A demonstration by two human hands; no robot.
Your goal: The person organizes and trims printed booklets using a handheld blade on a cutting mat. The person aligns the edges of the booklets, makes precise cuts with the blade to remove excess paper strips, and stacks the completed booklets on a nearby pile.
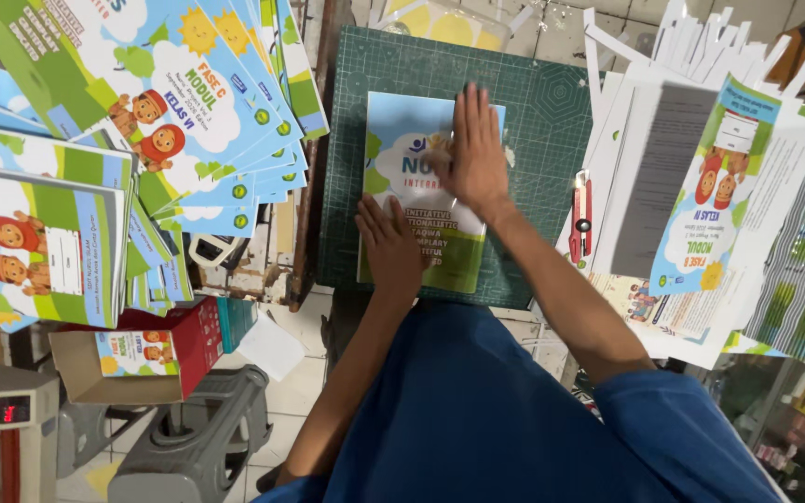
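Note:
A booklet [401, 149] with a light blue, white and green cover lies flat on a dark green cutting mat [533, 121]. My right hand [477, 154] presses flat on the booklet's upper right part, fingers spread and pointing away from me. Palm down, my left hand [388, 247] rests on the booklet's lower left part. Neither hand holds anything. A red utility knife [581, 216] lies on the mat's right edge, just right of my right forearm.
Fanned stacks of blue and green booklets [170, 102] fill the left side. A stack of printed pages and covers [701, 186] sits right of the mat. Below left are an open cardboard box [132, 359], a grey stool [193, 438] and a small machine [2, 410].

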